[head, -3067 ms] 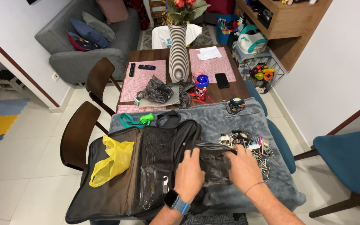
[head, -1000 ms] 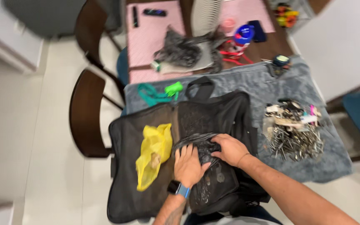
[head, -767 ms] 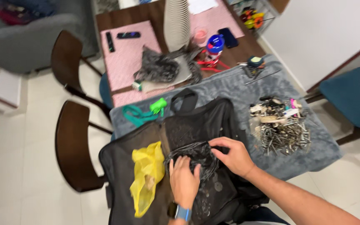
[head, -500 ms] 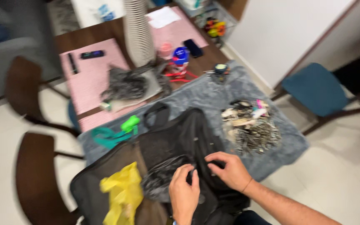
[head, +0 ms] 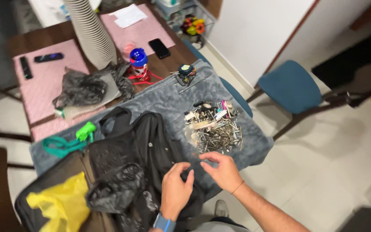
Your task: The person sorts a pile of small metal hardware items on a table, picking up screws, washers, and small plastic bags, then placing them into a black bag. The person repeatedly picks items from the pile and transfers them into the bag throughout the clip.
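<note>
Fingers of both hands are loosely curled and pinching at the dark fabric of an open black bag (head: pixel 151 141), near its right edge; the left hand (head: pixel 174 191), with a blue watch at the wrist, has thumb and forefinger almost meeting on the cloth, and the right hand (head: pixel 222 169) hovers just beside it with fingertips bent toward the same spot. Whether either hand has a small object pinched between its fingers is too small to tell. The bag lies spread open on a grey blanket (head: pixel 172 96) covering the near end of a table. Inside it, to the left, sit a crumpled black plastic bag (head: pixel 114 193) and a yellow plastic bag (head: pixel 61 206), so those two seem already stowed. A heap of metal nails, screws and small hardware (head: pixel 213 129) lies loose on the blanket to the right of the bag, just beyond the right hand, and looks like the bulk of what remains outside. A green strap (head: pixel 67 141) and a tape measure (head: pixel 186 71) also lie out on the blanket. Farther back stand a tall ribbed vase (head: pixel 91 32), another black plastic bag (head: pixel 80 88), and a blue-lidded bottle (head: pixel 139 60).
</note>
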